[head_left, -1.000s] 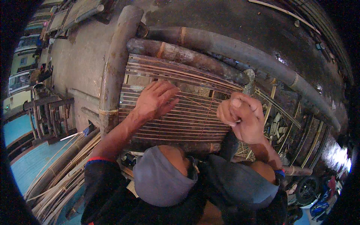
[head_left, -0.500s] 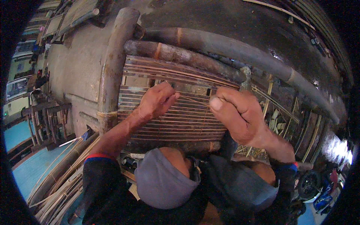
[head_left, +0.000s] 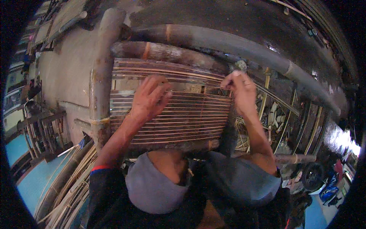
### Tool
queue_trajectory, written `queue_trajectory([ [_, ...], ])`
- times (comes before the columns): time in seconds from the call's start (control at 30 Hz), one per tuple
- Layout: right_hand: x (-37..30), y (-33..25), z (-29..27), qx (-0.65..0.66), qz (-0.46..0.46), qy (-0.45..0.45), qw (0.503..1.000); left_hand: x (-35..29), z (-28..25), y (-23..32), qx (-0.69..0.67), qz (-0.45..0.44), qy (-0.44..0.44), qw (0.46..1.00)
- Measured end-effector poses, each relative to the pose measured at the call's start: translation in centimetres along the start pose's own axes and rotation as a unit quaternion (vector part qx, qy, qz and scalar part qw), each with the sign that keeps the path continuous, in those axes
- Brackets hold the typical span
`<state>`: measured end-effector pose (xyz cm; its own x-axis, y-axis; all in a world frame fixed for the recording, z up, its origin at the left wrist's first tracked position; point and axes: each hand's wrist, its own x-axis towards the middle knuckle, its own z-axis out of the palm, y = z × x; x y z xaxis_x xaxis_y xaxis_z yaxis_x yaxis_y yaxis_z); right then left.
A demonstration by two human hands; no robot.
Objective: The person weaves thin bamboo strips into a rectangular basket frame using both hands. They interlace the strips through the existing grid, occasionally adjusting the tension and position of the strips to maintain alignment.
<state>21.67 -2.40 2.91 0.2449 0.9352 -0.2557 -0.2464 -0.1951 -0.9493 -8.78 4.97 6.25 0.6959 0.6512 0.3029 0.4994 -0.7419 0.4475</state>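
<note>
A panel of thin bamboo strips [head_left: 179, 118] spans a bamboo frame before me, with fine cross threads binding the strips. Over its left part is my left hand [head_left: 150, 95], its fingers apart and slightly blurred, near a wider gap between the strips. My right hand [head_left: 242, 86] is at the panel's far right edge, fingers bent together by the strip ends; what they pinch is too small to make out. Beyond both hands lies a thick bamboo roller [head_left: 179, 53], beside a left bamboo post [head_left: 101, 72].
A long bamboo pole [head_left: 228, 42] crosses behind the roller. Split bamboo strips [head_left: 72, 187] lie in a bundle at lower left, near a wooden rack [head_left: 44, 133]. Offcuts [head_left: 272, 118] litter the ground at right, with a black wheel [head_left: 313, 177] farther off.
My right hand has moved away from me to the panel's far right edge. My left hand's fingers have spread from a pinch. The view has shifted slightly.
</note>
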Motion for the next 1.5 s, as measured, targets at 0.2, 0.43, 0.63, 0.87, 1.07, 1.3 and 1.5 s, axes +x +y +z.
queue_trajectory([
  [0.2,-1.7,10.2,-2.4,-0.468,-0.253,0.033,0.846,-1.0,-1.8,-0.1,0.173,-0.071,-0.005,0.982],
  [0.43,-1.8,10.9,-1.9,-0.480,-0.234,0.007,0.845,-1.4,-2.9,-0.1,0.208,-0.111,-0.034,0.971],
  [0.63,-2.7,10.6,-1.2,-0.444,-0.236,0.034,0.864,-0.7,-3.3,-0.7,0.234,-0.087,-0.077,0.965],
  [0.87,-1.8,11.2,-2.2,-0.449,-0.229,-0.005,0.864,-0.9,-3.9,-2.2,0.177,-0.127,-0.147,0.965],
  [1.07,-1.5,11.7,-2.0,-0.419,-0.193,0.002,0.887,-1.1,-4.2,-1.2,0.212,-0.107,-0.150,0.960],
  [1.3,-0.5,9.8,-3.3,-0.363,-0.082,-0.061,0.926,-1.8,-3.4,-1.7,0.213,-0.083,-0.096,0.969],
  [1.5,-1.6,12.9,-3.5,-0.352,-0.154,-0.026,0.923,0.3,-2.4,1.0,0.278,-0.084,-0.112,0.950],
])
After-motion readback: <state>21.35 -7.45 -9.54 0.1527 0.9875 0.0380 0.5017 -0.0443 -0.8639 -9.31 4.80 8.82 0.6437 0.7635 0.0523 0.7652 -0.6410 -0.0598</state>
